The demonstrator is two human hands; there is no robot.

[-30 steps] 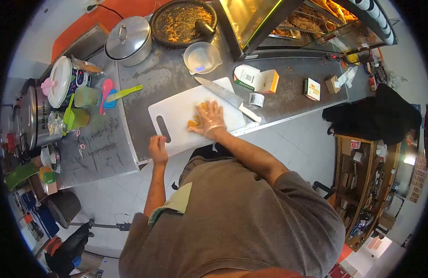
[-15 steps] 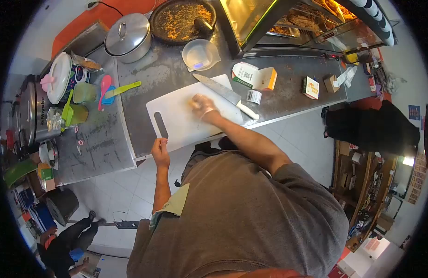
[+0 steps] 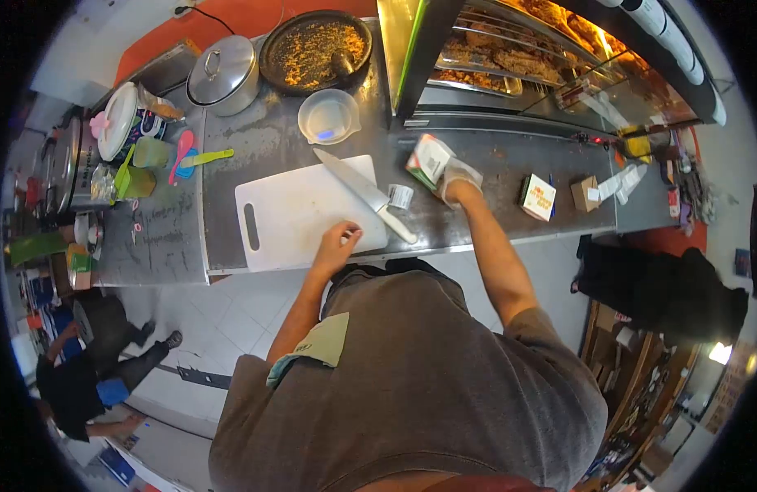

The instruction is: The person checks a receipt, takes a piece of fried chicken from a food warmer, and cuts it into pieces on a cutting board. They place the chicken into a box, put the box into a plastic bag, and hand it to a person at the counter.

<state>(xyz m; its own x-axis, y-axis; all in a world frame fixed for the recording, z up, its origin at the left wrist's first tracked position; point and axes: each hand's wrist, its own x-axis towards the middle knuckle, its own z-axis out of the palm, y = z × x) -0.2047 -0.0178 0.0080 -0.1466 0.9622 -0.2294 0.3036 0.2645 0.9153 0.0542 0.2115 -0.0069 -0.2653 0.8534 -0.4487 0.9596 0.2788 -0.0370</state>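
My right hand, in a clear plastic glove, is at the open side of a small white and green takeaway carton. Its fingers are hidden by the glove and the carton, so what they hold does not show. Over the near edge of the white cutting board is my left hand, fingers curled in with nothing visible in them. A large knife with a white handle lies across the board's right side, its handle past the edge. Beside it sits a printed white label.
Behind the board stand a clear plastic bowl, a stone mortar and a lidded pot. A heated display case borders the back right. Another carton is to the right. Spoons and tubs crowd the left. Two people are nearby.
My right hand has left the board and moved right to the carton. My left hand has shifted from the board's left corner to its near right part. The camera view has also shifted.
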